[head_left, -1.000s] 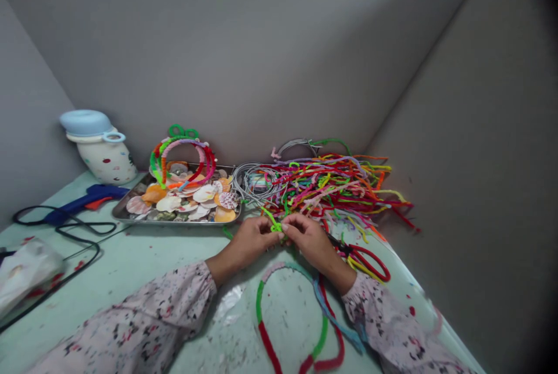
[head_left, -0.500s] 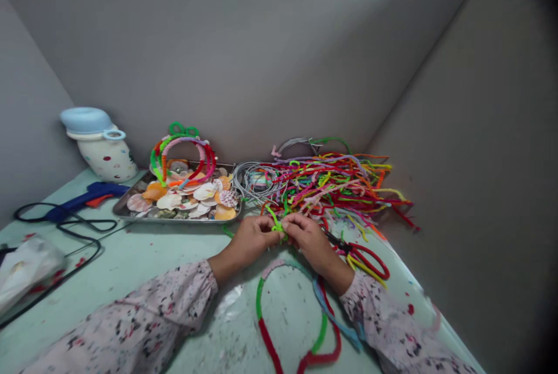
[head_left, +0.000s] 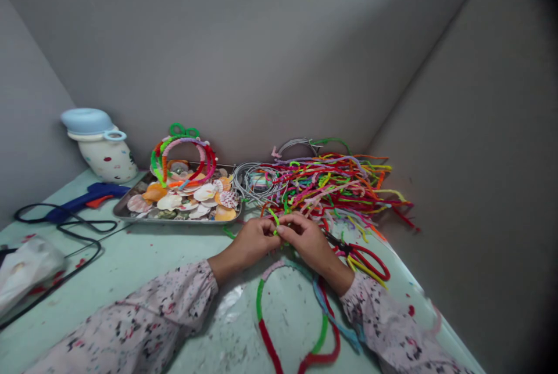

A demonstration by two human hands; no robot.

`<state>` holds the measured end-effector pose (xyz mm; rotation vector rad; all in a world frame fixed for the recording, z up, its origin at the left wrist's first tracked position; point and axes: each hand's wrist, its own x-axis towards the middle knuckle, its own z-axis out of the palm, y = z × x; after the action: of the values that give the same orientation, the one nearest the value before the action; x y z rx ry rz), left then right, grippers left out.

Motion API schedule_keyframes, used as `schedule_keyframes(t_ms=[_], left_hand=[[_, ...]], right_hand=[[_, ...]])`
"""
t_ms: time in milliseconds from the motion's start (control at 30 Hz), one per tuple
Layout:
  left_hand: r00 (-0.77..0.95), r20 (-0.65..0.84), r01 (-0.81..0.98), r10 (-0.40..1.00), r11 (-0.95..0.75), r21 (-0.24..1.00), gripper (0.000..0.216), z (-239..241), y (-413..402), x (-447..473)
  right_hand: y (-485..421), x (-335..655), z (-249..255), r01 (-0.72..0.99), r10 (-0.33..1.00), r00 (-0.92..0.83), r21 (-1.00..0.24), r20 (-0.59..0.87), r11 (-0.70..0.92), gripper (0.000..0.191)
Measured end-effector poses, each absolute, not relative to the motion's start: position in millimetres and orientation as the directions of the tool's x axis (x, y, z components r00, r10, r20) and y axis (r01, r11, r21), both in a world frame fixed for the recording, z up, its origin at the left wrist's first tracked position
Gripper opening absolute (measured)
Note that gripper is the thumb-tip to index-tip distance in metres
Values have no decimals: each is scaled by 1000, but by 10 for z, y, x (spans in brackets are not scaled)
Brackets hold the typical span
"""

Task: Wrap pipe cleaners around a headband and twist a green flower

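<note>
Between my two hands is a lime-green pipe cleaner, its upper end sticking up past the fingertips. My left hand pinches it from the left, thumb against fingers. From the right, my right hand closes thumb and forefinger on it, and the fingers hide most of the worked part. Just below the hands lies a headband-like hoop wrapped in pink, green and red, with a light blue pipe cleaner beside it under my right wrist.
A metal tray of seashells carries wrapped hoops. Wire coils and a heap of coloured pipe cleaners lie behind my hands. Red-handled scissors rest at right. A blue glue gun and cup stand left.
The fingertips have drawn closer together over the lime-green pipe cleaner, covering more of it. My right fingers have shifted slightly left.
</note>
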<state>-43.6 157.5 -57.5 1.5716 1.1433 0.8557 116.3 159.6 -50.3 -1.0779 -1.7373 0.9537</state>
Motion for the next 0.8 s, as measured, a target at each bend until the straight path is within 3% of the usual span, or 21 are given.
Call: schedule_keyframes(t_ms=[133, 233, 333, 500, 800], left_hand=[[284, -46, 189, 958, -8, 982, 14, -548, 1584, -434], [195, -60, 126, 979, 35, 991, 21, -513, 1583, -430], [162, -46, 72, 986, 35, 997, 23, -488, 1570, -430], [249, -56, 2, 967, 57, 998, 5, -466, 1554, -445], [312, -25, -104, 950, 61, 993, 18, -523, 1576, -463]], right_hand=[[1602, 1166, -505, 236, 940, -205, -918, 272, 317, 18], [1608, 1173, -492, 140, 962, -184, -964, 201, 228, 28], [1611, 1174, -478, 114, 967, -227, -983, 114, 142, 26], [1617, 1185, -470, 140, 978, -194, -985, 73, 102, 18], [1624, 1218, -463, 102, 964, -261, -991, 52, 82, 20]])
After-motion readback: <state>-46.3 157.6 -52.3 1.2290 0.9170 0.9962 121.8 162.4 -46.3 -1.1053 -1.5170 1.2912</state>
